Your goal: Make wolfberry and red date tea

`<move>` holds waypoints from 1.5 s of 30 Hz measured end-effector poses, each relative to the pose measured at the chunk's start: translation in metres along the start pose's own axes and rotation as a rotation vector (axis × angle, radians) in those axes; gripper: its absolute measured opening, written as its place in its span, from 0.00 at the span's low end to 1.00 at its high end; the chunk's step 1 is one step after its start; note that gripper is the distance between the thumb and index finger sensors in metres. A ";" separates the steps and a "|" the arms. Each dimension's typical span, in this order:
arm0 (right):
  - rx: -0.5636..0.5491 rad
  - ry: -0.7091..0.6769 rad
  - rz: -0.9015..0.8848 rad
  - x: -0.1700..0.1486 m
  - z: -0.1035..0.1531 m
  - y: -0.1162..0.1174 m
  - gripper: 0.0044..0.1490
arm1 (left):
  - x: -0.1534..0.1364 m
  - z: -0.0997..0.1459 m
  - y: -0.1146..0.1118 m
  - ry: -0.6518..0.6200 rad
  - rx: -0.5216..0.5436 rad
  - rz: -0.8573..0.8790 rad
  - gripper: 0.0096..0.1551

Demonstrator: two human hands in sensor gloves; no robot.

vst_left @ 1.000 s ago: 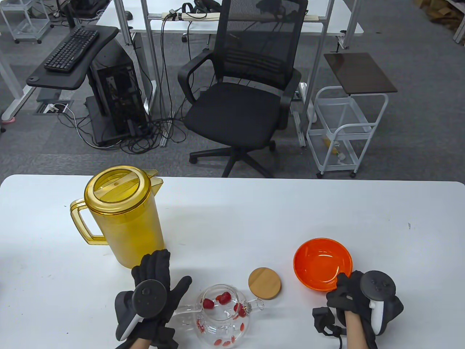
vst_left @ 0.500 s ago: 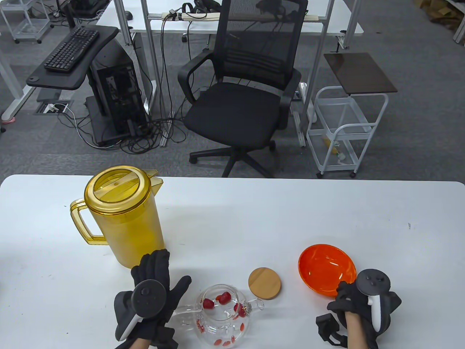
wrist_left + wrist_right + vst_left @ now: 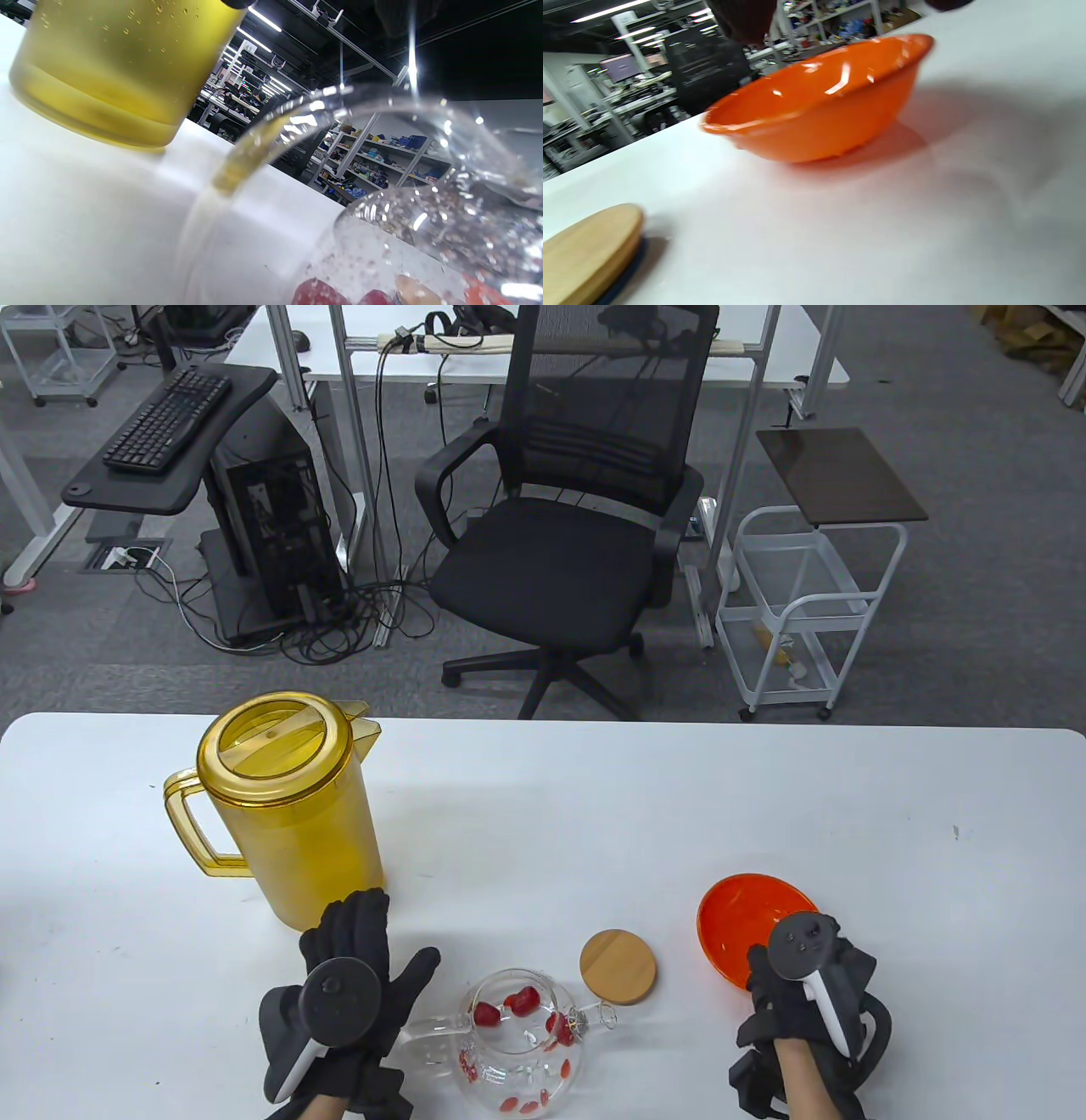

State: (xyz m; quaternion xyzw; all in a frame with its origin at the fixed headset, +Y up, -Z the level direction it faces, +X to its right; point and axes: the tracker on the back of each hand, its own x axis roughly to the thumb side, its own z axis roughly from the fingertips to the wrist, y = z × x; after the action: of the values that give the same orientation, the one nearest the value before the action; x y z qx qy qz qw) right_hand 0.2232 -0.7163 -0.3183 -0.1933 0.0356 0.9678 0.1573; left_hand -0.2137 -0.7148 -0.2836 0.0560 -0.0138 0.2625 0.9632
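Observation:
A glass teapot (image 3: 522, 1039) with red dates and wolfberries in it stands at the table's near edge; its glass handle (image 3: 263, 140) fills the left wrist view. My left hand (image 3: 348, 984) lies with fingers spread just left of the pot, over the end of the handle, gripping nothing. The round wooden lid (image 3: 618, 967) lies flat right of the pot and shows in the right wrist view (image 3: 581, 250). The empty orange bowl (image 3: 736, 918) sits further right. My right hand (image 3: 802, 984) hovers over its near right rim; its fingertips (image 3: 742, 21) hang apart above the bowl (image 3: 818, 114).
A tall yellow lidded pitcher (image 3: 288, 806) with liquid stands behind my left hand, handle to the left; its base shows in the left wrist view (image 3: 106, 76). The white table (image 3: 636, 814) stretches behind. An office chair (image 3: 560, 543) and a white cart (image 3: 797, 619) stand beyond the far edge.
My right hand has moved from the bowl's near rim up and left over the bowl; the bowl has shifted slightly right. My left hand has slid slightly left and nearer.

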 end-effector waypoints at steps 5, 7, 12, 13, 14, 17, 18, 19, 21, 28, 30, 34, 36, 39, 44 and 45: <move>-0.065 -0.227 0.035 0.039 0.023 -0.009 0.55 | -0.018 0.002 0.016 0.080 0.033 0.009 0.50; -0.097 -0.320 0.041 0.053 0.034 -0.011 0.55 | -0.030 0.003 0.024 0.120 0.026 0.003 0.48; -0.182 -0.518 0.058 0.079 0.058 -0.009 0.55 | -0.070 0.001 0.055 0.288 0.018 -0.019 0.46; -0.191 -0.553 0.052 0.083 0.062 -0.008 0.55 | -0.079 -0.001 0.062 0.325 0.027 -0.023 0.47; -0.194 -0.573 0.051 0.085 0.064 -0.007 0.55 | -0.086 -0.003 0.067 0.349 0.032 -0.024 0.48; -0.209 -0.626 0.051 0.091 0.072 -0.006 0.54 | -0.111 -0.012 0.085 0.428 0.041 -0.006 0.51; -0.215 -0.637 0.047 0.092 0.073 -0.006 0.54 | -0.117 -0.016 0.090 0.450 0.050 0.002 0.51; -0.217 -0.650 0.037 0.093 0.074 -0.006 0.54 | -0.124 -0.020 0.096 0.476 0.069 0.021 0.51; -0.215 -0.659 0.018 0.093 0.074 -0.006 0.54 | -0.133 -0.028 0.102 0.491 0.106 0.074 0.51; -0.217 -0.657 -0.027 0.091 0.072 -0.009 0.53 | -0.157 -0.061 0.104 0.489 0.186 0.290 0.50; -0.206 -0.650 -0.031 0.090 0.071 -0.010 0.53 | -0.162 -0.071 0.099 0.460 0.178 0.390 0.50; -0.200 -0.639 -0.040 0.088 0.069 -0.010 0.53 | -0.170 -0.086 0.089 0.447 0.175 0.490 0.49; -0.194 -0.638 -0.042 0.088 0.069 -0.010 0.53 | -0.173 -0.091 0.084 0.440 0.169 0.515 0.48; -0.188 -0.648 -0.050 0.089 0.068 -0.010 0.53 | -0.178 -0.097 0.076 0.444 0.191 0.609 0.40; -0.190 -0.666 -0.065 0.089 0.068 -0.009 0.53 | -0.187 -0.103 0.063 0.355 0.263 0.921 0.26; -0.195 -0.666 -0.072 0.089 0.067 -0.010 0.53 | -0.187 -0.103 0.061 0.342 0.276 0.925 0.23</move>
State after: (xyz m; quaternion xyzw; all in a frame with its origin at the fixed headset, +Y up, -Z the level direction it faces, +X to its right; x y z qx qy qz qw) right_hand 0.1239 -0.6726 -0.2908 0.1180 -0.1173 0.9704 0.1751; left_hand -0.4064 -0.7446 -0.3904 0.1268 0.1555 0.6659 0.7185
